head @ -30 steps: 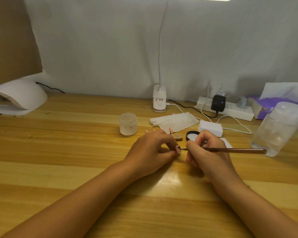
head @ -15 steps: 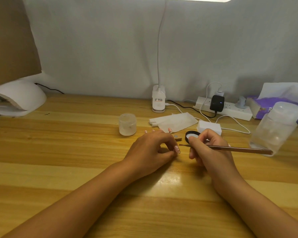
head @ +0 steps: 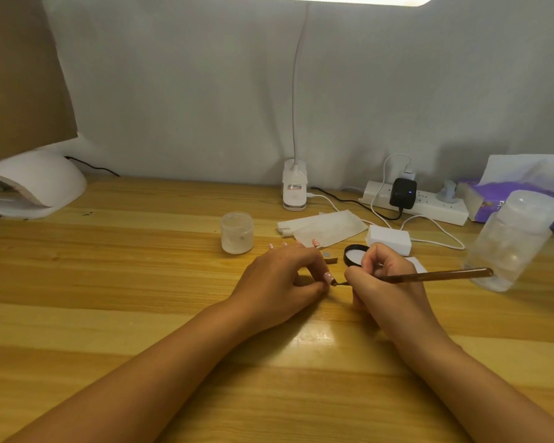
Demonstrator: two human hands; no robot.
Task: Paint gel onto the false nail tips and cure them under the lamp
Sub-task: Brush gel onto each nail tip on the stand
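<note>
Near the middle of the tabletop (head: 109, 282), the left hand (head: 282, 282) was curled, its thumb and forefinger pinching a small pink nail tip (head: 328, 277) just above the wood. The right hand (head: 387, 282) gripped a long brown brush (head: 435, 275) like a pen. The handle pointed toward the right edge and the dark tip touched the nail tip's lower edge. Both hands rested on the tabletop, almost meeting.

Just beyond the left knuckles showed a row of pink tips (head: 315, 242); what they sat on could not be told. A black lid (head: 349, 251) lay behind the right hand, partly hidden by it, with a white block (head: 388, 239) beyond. A frosted jar (head: 237, 232) stood nearer the far edge. The white curing lamp (head: 36, 183) sat at the far left corner, well apart from the hands. A clear bottle (head: 512, 241) stood near the right edge.
</note>
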